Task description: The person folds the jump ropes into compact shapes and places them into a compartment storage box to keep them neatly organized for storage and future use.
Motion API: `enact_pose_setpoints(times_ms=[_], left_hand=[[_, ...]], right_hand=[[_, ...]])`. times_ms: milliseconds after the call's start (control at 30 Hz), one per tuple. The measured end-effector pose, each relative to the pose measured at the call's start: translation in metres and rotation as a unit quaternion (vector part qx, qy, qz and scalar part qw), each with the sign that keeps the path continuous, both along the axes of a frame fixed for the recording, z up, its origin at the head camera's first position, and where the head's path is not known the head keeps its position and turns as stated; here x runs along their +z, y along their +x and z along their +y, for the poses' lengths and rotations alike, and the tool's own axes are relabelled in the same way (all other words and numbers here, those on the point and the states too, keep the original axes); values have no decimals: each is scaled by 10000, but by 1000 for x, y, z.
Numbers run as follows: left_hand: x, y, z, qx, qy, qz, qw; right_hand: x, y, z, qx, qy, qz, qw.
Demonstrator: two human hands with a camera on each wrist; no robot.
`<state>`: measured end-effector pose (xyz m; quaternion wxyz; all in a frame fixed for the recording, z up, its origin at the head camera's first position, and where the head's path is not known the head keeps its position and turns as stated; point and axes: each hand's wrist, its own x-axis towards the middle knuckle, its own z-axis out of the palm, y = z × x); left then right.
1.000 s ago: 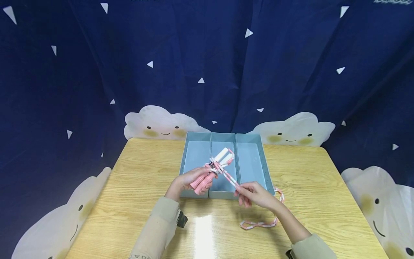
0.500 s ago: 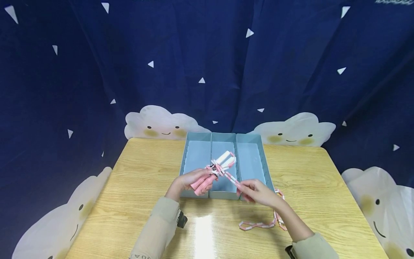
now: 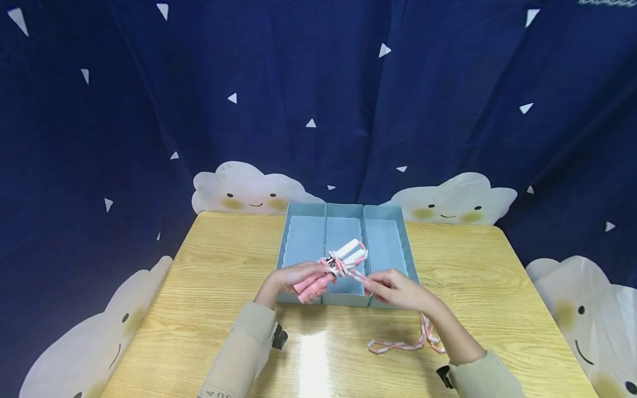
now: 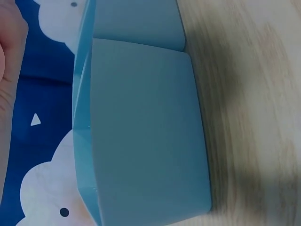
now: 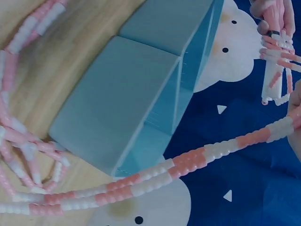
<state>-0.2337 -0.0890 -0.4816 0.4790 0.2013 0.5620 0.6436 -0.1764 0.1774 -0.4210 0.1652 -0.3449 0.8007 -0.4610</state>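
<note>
A beaded jump rope has two pink-and-white handles, held side by side in my left hand above the front of the blue bins. Pink and white beaded cord wraps round the middle of both handles, and their white ends point away to the right. My right hand pinches the doubled cord a short way right of the wrap. From there the cord trails back in the right wrist view, and its slack lies looped on the table. In the left wrist view only the edge of my left hand shows.
Three blue bins stand side by side under and behind the hands on a wooden table. A dark blue curtain with white clouds hangs behind the table.
My right hand has moved slightly up and closer to the handles, leaving a shorter stretch of cord between. The handles have dipped a little towards the right. Cord by the right forearm has dropped lower.
</note>
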Motion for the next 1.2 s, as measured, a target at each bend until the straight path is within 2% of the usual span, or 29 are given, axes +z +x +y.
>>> enact_pose_setpoints(times_ms=[67, 133, 300, 367, 567, 767, 1033, 1100, 1200], left_hand=[[0, 0, 0, -119, -42, 3, 9999], [1, 1, 1, -225, -84, 7, 9997], [3, 1, 2, -402, -218, -25, 9990], [3, 2, 3, -438, -309, -38, 9986], [5, 4, 5, -559, -582, 44, 9967], [9, 6, 8, -731, -716, 34, 9948], [10, 9, 12, -929, -927, -156, 9912], [10, 10, 13, -976, -957, -130, 9905], [10, 12, 14, -1057, -978, -125, 9895]], right_hand=[[3, -1, 0, -24, 145, 172, 9997], [13, 1, -3, -36, 240, 241, 9994], [19, -2, -3, -23, 448, 422, 9981], [14, -6, 0, -4, 557, 502, 9972], [18, -11, 1, 70, 745, 680, 9949], [23, -12, 1, 30, 859, 647, 9942], [48, -7, -8, 165, 907, 662, 9935], [46, -9, -8, 271, 893, 682, 9933], [35, -16, -5, 367, 859, 657, 9935]])
